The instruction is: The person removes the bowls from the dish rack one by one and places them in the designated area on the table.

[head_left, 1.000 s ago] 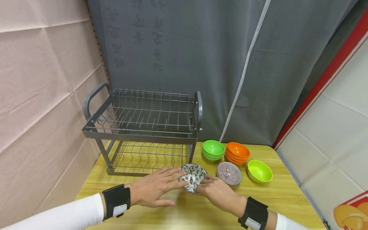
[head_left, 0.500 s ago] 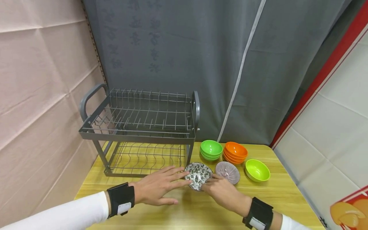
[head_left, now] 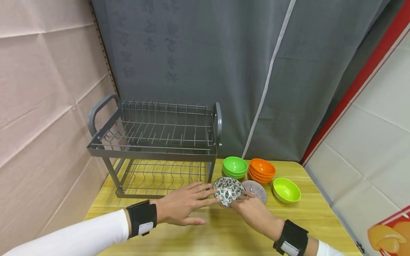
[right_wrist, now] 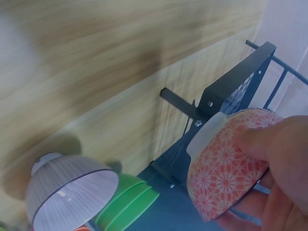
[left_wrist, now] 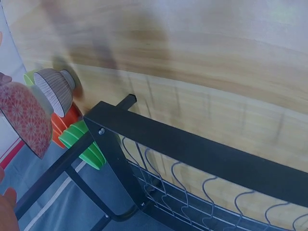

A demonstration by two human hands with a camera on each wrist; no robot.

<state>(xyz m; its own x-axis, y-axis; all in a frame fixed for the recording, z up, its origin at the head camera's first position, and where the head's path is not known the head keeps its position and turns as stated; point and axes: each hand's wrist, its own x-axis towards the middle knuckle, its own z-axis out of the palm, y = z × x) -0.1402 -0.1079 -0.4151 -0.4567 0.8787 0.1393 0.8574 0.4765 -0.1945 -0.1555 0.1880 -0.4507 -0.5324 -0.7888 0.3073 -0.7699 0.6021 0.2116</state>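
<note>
A small bowl (head_left: 228, 190), black-and-white patterned inside and red patterned outside (right_wrist: 226, 178), is tilted just above the wooden table (head_left: 224, 234). My right hand (head_left: 239, 201) grips it from below and behind, with fingers (right_wrist: 269, 144) curled on its outer wall. My left hand (head_left: 209, 195) lies flat with straight fingers that reach the bowl's left rim. In the left wrist view the bowl (left_wrist: 24, 120) shows at the left edge. The bowl hangs in front of the right leg of the grey two-tier dish rack (head_left: 153, 142).
A striped purple-grey bowl (head_left: 257, 188) sits right behind the held bowl. Beyond it stand a stack of green bowls (head_left: 235, 166), a stack of orange bowls (head_left: 262, 170) and a lime bowl (head_left: 286, 190). A grey curtain hangs behind; the table ends at the right.
The patterned bowl has risen off the table and moved a little right and back toward the rack's leg, tilting more. Both hands have gone with it.
</note>
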